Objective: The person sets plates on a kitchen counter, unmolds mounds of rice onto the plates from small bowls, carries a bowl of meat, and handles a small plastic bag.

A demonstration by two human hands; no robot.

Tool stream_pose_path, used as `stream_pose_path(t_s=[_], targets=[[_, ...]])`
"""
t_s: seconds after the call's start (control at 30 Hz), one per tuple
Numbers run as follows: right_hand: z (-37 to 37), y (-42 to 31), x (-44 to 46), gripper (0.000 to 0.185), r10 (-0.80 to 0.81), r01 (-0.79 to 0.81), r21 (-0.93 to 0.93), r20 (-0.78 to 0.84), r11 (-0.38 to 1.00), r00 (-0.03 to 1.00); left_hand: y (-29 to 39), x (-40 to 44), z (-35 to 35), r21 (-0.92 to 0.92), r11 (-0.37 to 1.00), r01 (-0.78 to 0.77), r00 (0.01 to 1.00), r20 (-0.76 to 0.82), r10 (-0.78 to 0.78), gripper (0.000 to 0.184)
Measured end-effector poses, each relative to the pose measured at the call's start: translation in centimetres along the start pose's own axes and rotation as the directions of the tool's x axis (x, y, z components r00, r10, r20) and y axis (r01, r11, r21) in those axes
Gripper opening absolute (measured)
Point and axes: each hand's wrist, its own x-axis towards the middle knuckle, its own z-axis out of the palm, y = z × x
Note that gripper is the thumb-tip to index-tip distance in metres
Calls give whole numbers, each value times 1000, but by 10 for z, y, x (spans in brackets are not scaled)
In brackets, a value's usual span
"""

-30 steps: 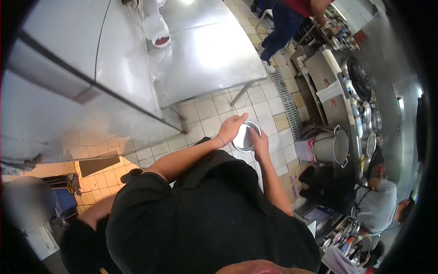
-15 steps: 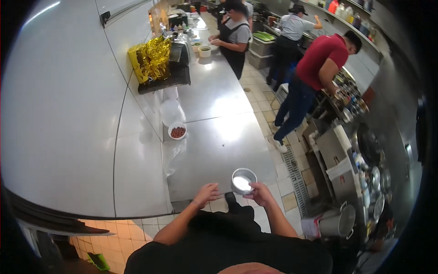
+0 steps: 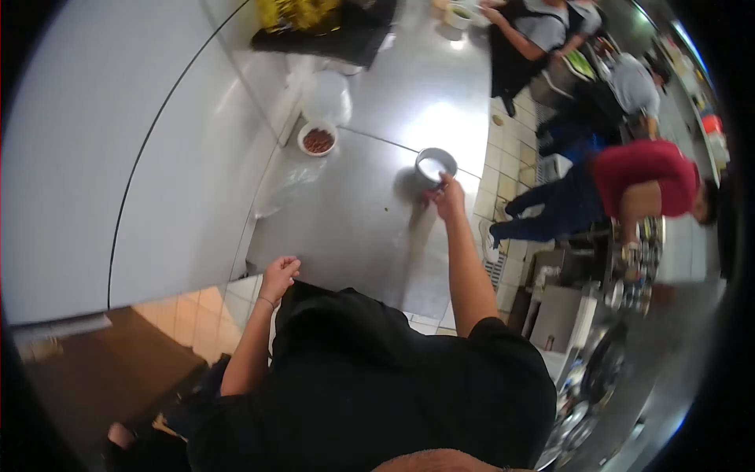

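From afar, my right hand (image 3: 447, 197) grips the metal bowl (image 3: 426, 175) above the table (image 3: 354, 216) — my left hand (image 3: 280, 276) is released, fingers loosely curled.

A shiny metal table (image 3: 342, 228) carries a white bowl (image 3: 302, 137) of reddish pieces (image 3: 318, 141) beside crumpled clear plastic (image 3: 292, 187).

Wears a black top (image 3: 377, 393), plain and matte across the visible back and shoulders, with soft, loose folds toward the front. Has short sleeves in the same black cloth: the right sleeve (image 3: 503, 348) ends above the elbow, leaving the forearm uncovered. Bears a thin, dark, cord-like bracelet (image 3: 267, 301) around the left wrist, just below the left hand (image 3: 281, 275). Shows bare skin at the left hand and at the right hand (image 3: 448, 198).
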Motion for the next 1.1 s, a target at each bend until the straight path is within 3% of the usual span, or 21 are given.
stream_pose_path(t_s=[0.1,0.13,0.2,0.23,0.27,0.3,0.33,0.37,0.4,0.47,0.5,0.53,0.6,0.67,0.77,0.87,0.97,1.1], targets=[[24,-26,60,65,16,-22,33,159,999,987,-21,-10,1,64,998,12,999,-50,-8,37],[37,-37,66,65,54,-55,6,132,998,990,-35,-13,1,22,1000,16,995,-99,-14,37],[41,-43,89,76,-46,62,-101,155,993,987,-56,-15,0,111,991,-79,984,-153,95,36],[-4,-23,164,72,-86,195,-328,319,924,944,-71,-22,-7,141,985,-103,965,-225,134,36],[26,-35,125,66,-89,132,-357,133,925,987,-91,-28,-8,181,974,-134,939,-290,183,36],[49,-38,90,67,-40,77,-337,113,938,993,-105,-33,-10,228,963,-141,901,-374,220,36],[74,-44,53,67,9,21,-315,93,949,996,-112,-40,-17,233,972,-42,929,-349,124,41],[58,-22,89,65,37,40,-311,237,949,971,-122,-55,-16,230,970,-81,854,-485,186,42],[78,-12,53,60,125,-31,-306,293,952,948,-133,-63,-22,199,979,-43,863,-486,137,44],[80,37,42,63,364,-131,-466,456,875,812,-160,-81,-32,213,976,-31,794,-588,154,47],[104,58,-11,60,487,-182,-610,383,772,785,-174,-92,-41,170,985,24,785,-614,86,43],[109,80,-51,48,581,-185,-623,525,760,622,-185,-99,-47,142,987,69,778,-627,36,40],[125,124,-122,39,653,-163,-726,467,669,596,-214,-96,-61,161,980,116,798,-603,5,37],[152,170,-163,35,738,-114,-813,447,571,504,-254,-91,-71,225,963,148,826,-563,5,37],[200,240,-219,33,818,5,-887,428,462,384,-264,-118,-107,270,935,229,920,-374,-117,48],[248,304,-269,37,866,132,-916,401,379,297,-307,-123,-140,228,950,215,909,-402,-110,52],[289,363,-306,44,901,248,-916,371,315,226,-321,-197,-173,-18,989,148,831,-540,-135,55],[330,432,-335,57,935,356,-894,333,271,124,-404,-270,-195,-207,969,137,565,-787,-248,54]])
